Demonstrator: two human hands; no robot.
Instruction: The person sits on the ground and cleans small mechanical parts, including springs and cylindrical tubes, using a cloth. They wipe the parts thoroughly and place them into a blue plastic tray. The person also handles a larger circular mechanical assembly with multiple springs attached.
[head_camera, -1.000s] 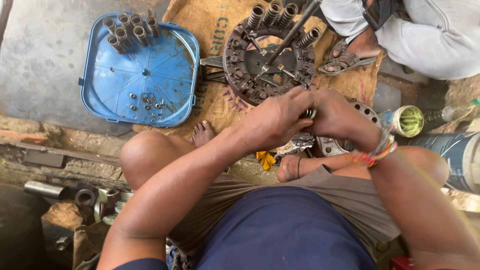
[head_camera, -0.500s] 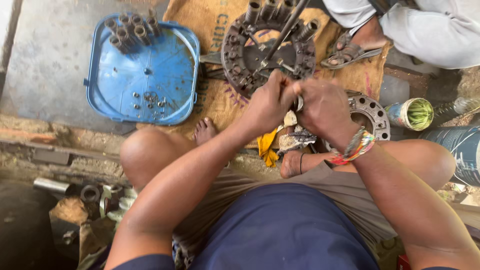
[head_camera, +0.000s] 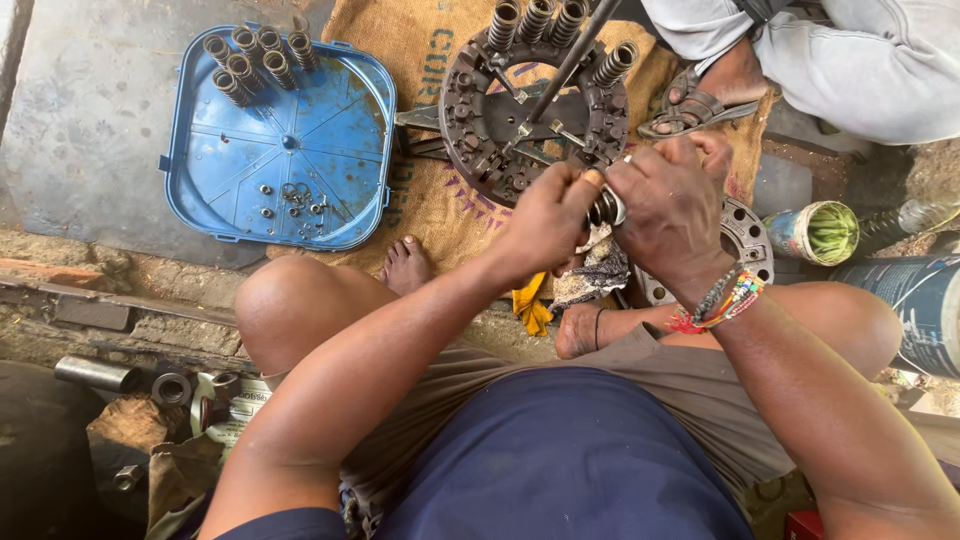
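Centre-right of frame: left hand (head_camera: 545, 225) and right hand (head_camera: 668, 205) both gripping a small metal coil spring (head_camera: 603, 208) — fingers closed, steadying it above the round dark clutch plate (head_camera: 470, 120).

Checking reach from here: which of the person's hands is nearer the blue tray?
Left. The left hand is the one on the blue tray side, though still well to the tray's right. The right hand is farther right, beyond the small metal spring that both hands grip.
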